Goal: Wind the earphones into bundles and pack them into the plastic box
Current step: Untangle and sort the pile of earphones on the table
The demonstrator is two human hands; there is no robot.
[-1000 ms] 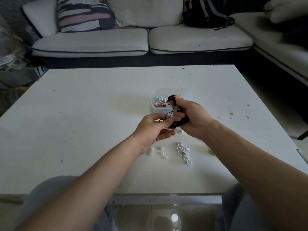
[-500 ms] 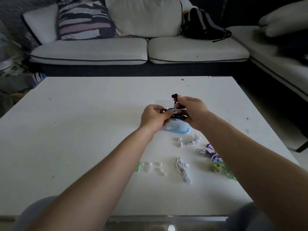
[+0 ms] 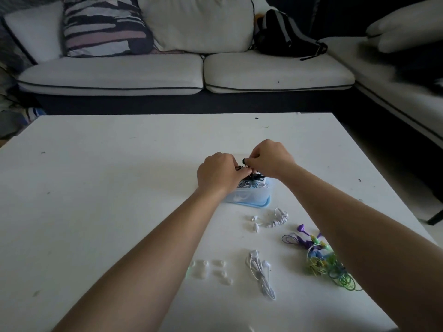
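A clear plastic box (image 3: 249, 196) with a blue base stands in the middle of the white table (image 3: 107, 188), holding several wound earphones. Directly above it, my left hand (image 3: 219, 173) and my right hand (image 3: 271, 159) both pinch a black earphone bundle (image 3: 244, 164), its black bud showing at my right fingertips. Nearer me lie a wound white earphone (image 3: 275, 219), a second white earphone (image 3: 260, 271) and a tangle of purple, green and yellow earphones (image 3: 318, 257).
Several small white ear tips (image 3: 213, 270) lie loose near my left forearm. A white sofa (image 3: 191, 73) with a striped cushion (image 3: 103, 27) and a black backpack (image 3: 285, 34) stands beyond the table's far edge.
Both hands have carried the black bundle forward and down, from in front of the box to right over its opening. The camera has tilted, so more earphones on the near right show.
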